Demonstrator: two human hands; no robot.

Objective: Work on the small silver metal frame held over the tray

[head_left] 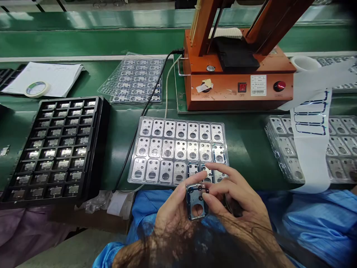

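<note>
My left hand grips the edges of a small silvery metal plate with rounded corners, a dark border, a large round hole and smaller holes. At the plate's upper right, the thumb and fingertips of my right hand close together over a thin dark strip; what they pinch is too small to make out. A dark object, partly hidden, is tucked in my right palm. Just beyond my hands lies a clear plastic tray of similar plates in rows, a few with dark borders.
A black compartment tray with small metal parts stands left. Behind are an orange machine, a black cable and clear trays. At right, a white strip of dark outlines drapes over stacked trays. Tape rests on paper.
</note>
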